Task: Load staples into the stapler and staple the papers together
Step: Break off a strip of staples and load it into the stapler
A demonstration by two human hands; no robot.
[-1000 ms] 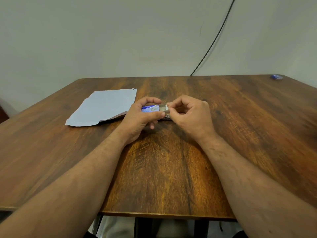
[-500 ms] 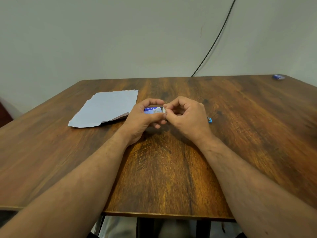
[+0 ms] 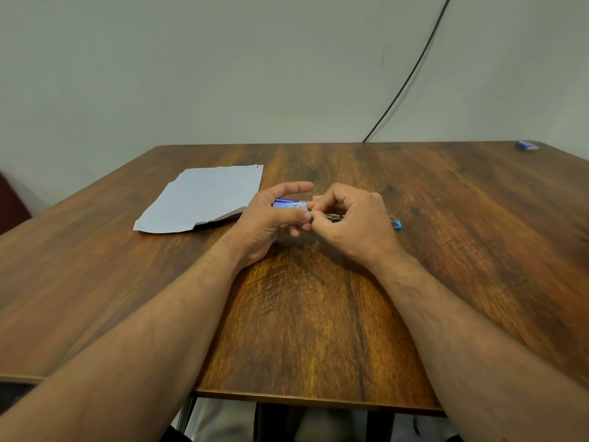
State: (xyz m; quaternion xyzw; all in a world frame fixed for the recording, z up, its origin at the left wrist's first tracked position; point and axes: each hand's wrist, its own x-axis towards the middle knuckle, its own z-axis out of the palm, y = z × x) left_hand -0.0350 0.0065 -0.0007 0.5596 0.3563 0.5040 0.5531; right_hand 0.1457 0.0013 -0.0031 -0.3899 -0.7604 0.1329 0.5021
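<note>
Head view: stapler lengthwise left-right.

wooden table bears papers, stapler, small blue box.

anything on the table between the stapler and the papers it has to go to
Only the left hand, holding the staple box, sits between the stapler and the papers. The stapler lies mostly hidden behind the right hand. Nothing else visible lies on that stretch of table.
</note>
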